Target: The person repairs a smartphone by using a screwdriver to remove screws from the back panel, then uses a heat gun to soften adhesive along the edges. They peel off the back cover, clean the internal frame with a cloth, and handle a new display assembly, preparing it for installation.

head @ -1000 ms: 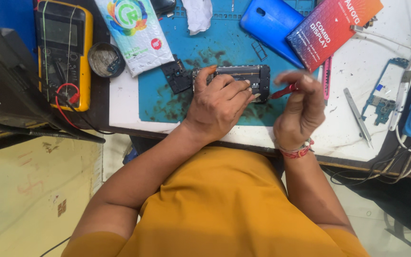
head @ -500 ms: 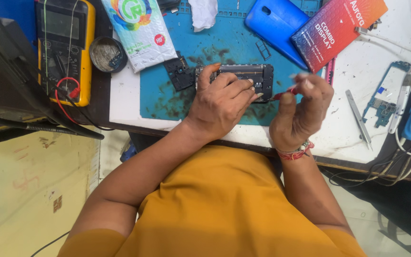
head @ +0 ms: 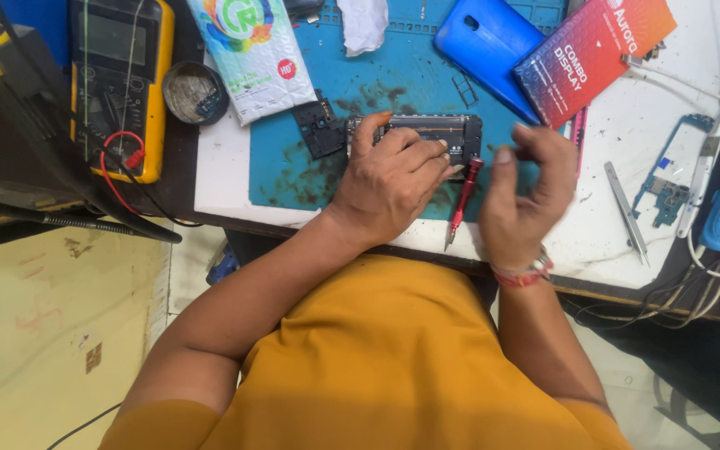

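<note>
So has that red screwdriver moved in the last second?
Yes. The red screwdriver was in the right hand beside the opened phone; now it lies loose on the blue mat, nearer the table's front edge.

Opened phone (head: 427, 132) on mat (head: 293, 179), screwdriver (head: 463, 196) right, multimeter (head: 118, 83) left

A yellow multimeter (head: 118, 83) with red and black leads sat at the far left of the desk (head: 677, 92). Beside it stood a small round tin (head: 195, 92) and a white printed pouch (head: 252, 54). On the teal work mat (head: 293, 167) lay a blue back cover (head: 489, 46), overlapped by a red box (head: 597, 54). Steel tweezers (head: 627, 212) and a bare circuit board (head: 668, 179) lay at the right.
</note>
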